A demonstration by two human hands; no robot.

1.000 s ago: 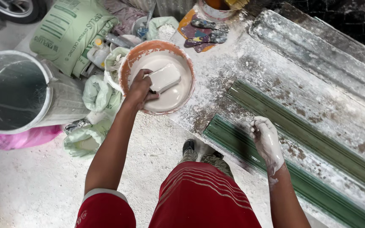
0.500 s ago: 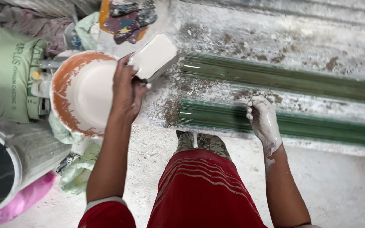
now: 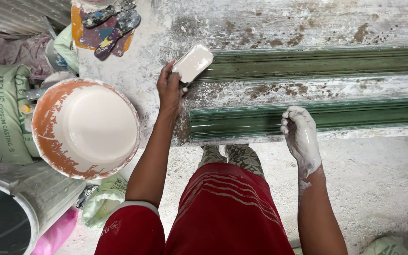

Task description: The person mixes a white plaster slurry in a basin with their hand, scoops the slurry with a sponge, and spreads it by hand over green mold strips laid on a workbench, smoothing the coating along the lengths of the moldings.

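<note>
Head view: my left hand (image 3: 170, 89) grips a plaster-coated pad (image 3: 193, 63) at the left end of the far green mould (image 3: 317, 62). My right hand (image 3: 301, 137), white with plaster, rests loosely open on the near green mould (image 3: 260, 122), holding nothing. Left of me stand an orange bucket (image 3: 43, 123) of white plaster and a green sack (image 3: 1, 118); scrapers (image 3: 112, 23) lie above. A grey bin (image 3: 34, 198) is cut off at lower left; my feet are half hidden.

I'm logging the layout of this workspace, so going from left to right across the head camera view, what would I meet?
Green sack → orange basin of white plaster → left hand → white scoop it holds → plaster-coated right hand, resting on the near green mould.
</note>
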